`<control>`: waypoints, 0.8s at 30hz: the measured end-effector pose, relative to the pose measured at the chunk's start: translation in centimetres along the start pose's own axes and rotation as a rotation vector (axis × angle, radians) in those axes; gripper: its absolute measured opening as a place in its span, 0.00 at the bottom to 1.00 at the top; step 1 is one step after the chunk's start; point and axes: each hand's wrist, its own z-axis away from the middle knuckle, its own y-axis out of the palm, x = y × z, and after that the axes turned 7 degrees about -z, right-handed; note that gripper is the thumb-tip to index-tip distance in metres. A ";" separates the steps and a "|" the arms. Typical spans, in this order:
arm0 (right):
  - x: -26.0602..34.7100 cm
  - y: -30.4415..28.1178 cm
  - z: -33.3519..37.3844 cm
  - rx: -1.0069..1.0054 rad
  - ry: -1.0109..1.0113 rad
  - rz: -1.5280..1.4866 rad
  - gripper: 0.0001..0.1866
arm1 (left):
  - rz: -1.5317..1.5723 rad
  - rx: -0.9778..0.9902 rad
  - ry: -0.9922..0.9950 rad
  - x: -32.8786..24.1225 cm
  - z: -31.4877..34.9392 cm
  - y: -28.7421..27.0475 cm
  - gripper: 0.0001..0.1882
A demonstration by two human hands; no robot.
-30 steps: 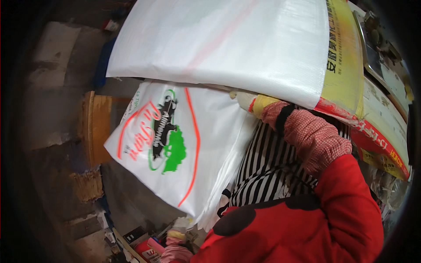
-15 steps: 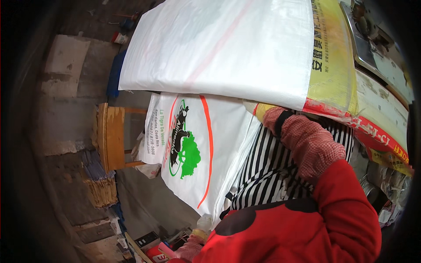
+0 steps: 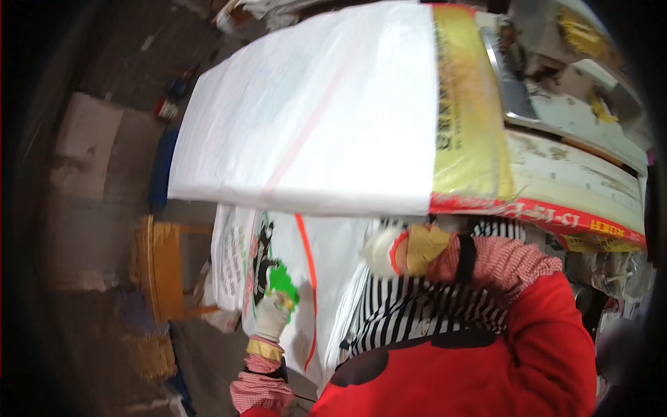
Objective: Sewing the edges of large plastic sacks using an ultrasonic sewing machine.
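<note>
My left hand (image 3: pixel 273 317), in a pale work glove with a yellow cuff, is over the printed face of a white woven sack (image 3: pixel 338 243), by its green tree picture. Its fingers look bunched, but blur hides whether they grip the sack. In a similar glove, my right hand (image 3: pixel 386 253) is in front of my striped apron (image 3: pixel 410 304), near the sack's right edge. Motion smears its fingers. Above both hands, a flat stack of white sacks (image 3: pixel 313 118) lies on a table, its front edge overhanging the hanging sack.
Under the stack's right side shows a yellow and red plastic sheet (image 3: pixel 469 118). A metal machine plate (image 3: pixel 511 80) is set in the worktop at the far right. On the left stand a wooden stool (image 3: pixel 165 267) and a blue object (image 3: pixel 162 167).
My left hand has risen from the bottom edge onto the printed sack. The right hand has come out from under the stack's edge, toward the left. The view has shifted.
</note>
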 end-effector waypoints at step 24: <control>-22.1 -18.1 2.3 -1.398 0.329 -1.580 0.12 | 0.639 -0.037 0.728 -42.0 -36.2 -12.5 0.05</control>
